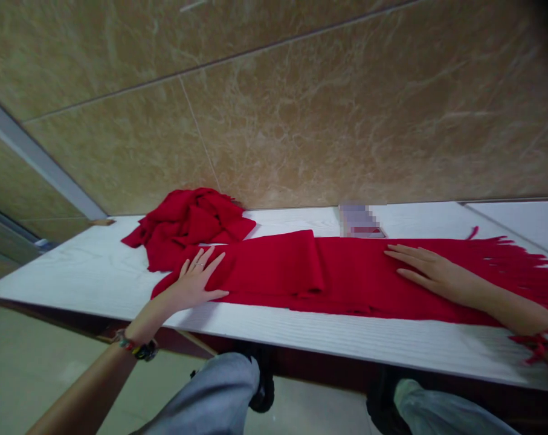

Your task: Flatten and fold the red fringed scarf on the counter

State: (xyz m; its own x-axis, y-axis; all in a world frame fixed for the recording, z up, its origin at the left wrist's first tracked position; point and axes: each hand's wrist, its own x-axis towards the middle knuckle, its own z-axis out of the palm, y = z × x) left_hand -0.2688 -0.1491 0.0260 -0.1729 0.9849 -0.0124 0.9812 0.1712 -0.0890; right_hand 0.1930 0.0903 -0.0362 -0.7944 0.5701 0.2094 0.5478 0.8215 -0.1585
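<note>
A long red scarf (346, 272) lies lengthwise along a white bench top, with one part folded back over itself near the middle and a fringe at its right end. My left hand (194, 281), fingers spread, rests on the scarf's left end. Flat on the right stretch, short of the fringe, lies my right hand (432, 272) with its fingers stretched out. Behind my left hand is a crumpled heap of red cloth (192, 220); whether it joins the scarf I cannot tell.
The white bench (74, 272) runs along a tan marble-patterned wall (301, 121). A small flat item, blurred out (357, 220), sits by the wall behind the scarf. My jeans-clad legs (214, 393) are at the bench's front edge.
</note>
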